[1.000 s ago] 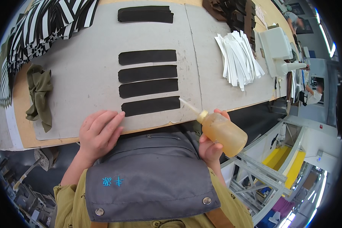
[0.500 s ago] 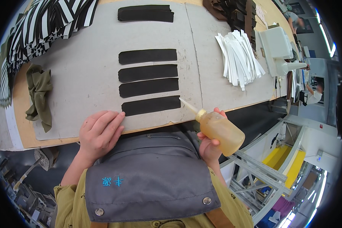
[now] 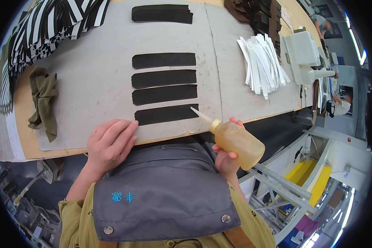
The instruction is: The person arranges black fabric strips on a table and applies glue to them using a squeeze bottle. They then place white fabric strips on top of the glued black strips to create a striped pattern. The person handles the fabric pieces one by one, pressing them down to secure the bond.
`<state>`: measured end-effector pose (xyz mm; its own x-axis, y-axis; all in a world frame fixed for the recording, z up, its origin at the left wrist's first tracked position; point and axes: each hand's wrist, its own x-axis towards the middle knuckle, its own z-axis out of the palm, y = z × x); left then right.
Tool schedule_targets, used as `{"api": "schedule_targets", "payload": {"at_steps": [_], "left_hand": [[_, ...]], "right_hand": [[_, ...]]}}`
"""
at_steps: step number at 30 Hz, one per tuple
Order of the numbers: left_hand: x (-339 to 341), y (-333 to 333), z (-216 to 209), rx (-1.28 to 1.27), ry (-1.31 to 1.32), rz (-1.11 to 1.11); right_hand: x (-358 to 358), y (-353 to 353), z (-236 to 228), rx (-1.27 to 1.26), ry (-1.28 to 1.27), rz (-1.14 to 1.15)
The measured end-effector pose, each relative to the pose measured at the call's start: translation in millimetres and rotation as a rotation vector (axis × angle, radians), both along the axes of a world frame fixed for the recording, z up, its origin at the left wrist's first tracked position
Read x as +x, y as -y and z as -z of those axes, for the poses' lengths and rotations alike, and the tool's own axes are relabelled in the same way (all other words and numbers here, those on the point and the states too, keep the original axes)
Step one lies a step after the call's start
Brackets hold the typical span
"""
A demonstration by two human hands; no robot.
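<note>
My right hand (image 3: 227, 159) is wrapped round a translucent squeeze bottle (image 3: 239, 145) of yellowish liquid, tilted with its long pointed nozzle to the upper left. The nozzle tip is at the right end of the nearest black strip (image 3: 165, 115); whether it touches the surface I cannot tell. At that strip's left end lies my left hand (image 3: 110, 142), palm down, fingers side by side and slightly bent, the index fingertip against the strip's corner. Beyond it lie three more black strips (image 3: 164, 94) in a row, roughly parallel, with narrow gaps between them.
A small stack of black strips (image 3: 161, 15) lies at the far side of the grey board (image 3: 91, 82). Black-and-white strips (image 3: 49, 31) and an olive cloth (image 3: 43, 99) are at left. White strips (image 3: 263, 66) and a white container (image 3: 301, 49) stand right.
The nozzle tip has shifted a little left, from the right edge of the nearest strip to just inside it. My left hand stays at the strip's left end.
</note>
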<state>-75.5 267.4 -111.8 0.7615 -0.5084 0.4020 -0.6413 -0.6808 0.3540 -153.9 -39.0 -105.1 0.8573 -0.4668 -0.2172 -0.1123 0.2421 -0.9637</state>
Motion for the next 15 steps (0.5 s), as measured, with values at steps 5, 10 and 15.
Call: {"api": "schedule_targets", "payload": {"at_steps": [5, 10, 15], "left_hand": [[1.9, -0.4, 1.2, -0.024, 0.001, 0.011], [1.6, -0.2, 1.1, -0.04, 0.015, 0.012], [2.2, -0.7, 0.6, -0.055, 0.021, 0.016]], "right_hand": [[3.6, -5.9, -0.6, 0.061, -0.003, -0.069], [8.3, -10.3, 0.5, 0.089, -0.019, -0.169], [11.2, -12.6, 1.8, 0.057, -0.047, -0.268]]}}
